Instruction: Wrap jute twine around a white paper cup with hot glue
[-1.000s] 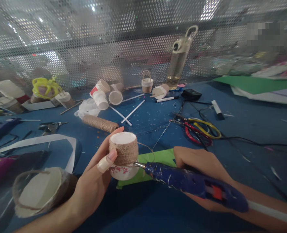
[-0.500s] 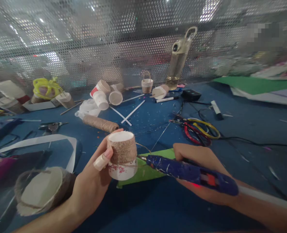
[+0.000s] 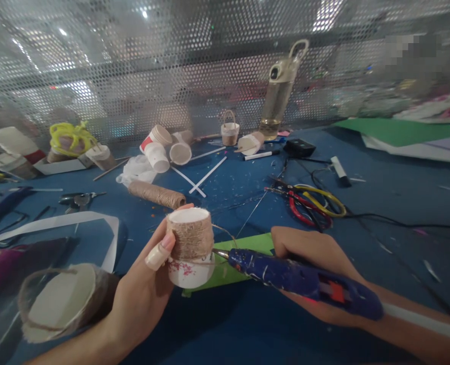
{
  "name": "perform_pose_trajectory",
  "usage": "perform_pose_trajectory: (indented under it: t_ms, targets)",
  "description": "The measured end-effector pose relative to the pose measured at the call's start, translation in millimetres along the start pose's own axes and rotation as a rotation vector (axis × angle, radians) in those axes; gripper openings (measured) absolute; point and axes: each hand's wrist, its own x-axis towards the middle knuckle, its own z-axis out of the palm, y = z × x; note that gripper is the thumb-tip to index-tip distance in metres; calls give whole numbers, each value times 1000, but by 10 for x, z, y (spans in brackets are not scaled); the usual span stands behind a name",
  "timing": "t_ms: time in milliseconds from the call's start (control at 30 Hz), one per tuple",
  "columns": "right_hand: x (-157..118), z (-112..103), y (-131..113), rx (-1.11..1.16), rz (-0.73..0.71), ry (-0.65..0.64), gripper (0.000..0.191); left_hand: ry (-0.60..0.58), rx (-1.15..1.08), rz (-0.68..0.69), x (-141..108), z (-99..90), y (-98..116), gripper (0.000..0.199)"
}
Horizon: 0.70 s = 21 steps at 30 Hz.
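My left hand (image 3: 144, 276) is closed around a paper cup (image 3: 190, 272) held bottom-up or mouth-up, I cannot tell which. Brown twine (image 3: 192, 237) is wound round the cup's upper part, and pink print shows on the white part below. My right hand (image 3: 312, 243) grips a blue glue gun (image 3: 285, 274) with a white glue stick out of its back end. The gun's metal nozzle touches or nearly touches the cup's right side, at the lower edge of the twine. A loose strand of twine trails off to the right. Beneath lies a green strip (image 3: 232, 268).
A twine roll (image 3: 156, 194) lies behind the cup. Scissors (image 3: 312, 203) with red and yellow handles lie at right. A twine-covered basket (image 3: 63, 304) stands at left. Farther back are several paper cups (image 3: 158, 157) and a water bottle (image 3: 278, 96) by the perforated metal screen (image 3: 114, 71).
The glue gun has shifted slightly down, its nozzle staying by the cup's right side. The cup has tilted a little in my left hand.
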Motion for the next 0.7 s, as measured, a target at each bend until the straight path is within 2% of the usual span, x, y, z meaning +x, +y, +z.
perform_pose_trajectory:
  t_ms: [700]
  targets:
    - [-14,-30,8,-44,-49,-41,27,92,56,-7,-10,56,9,49]
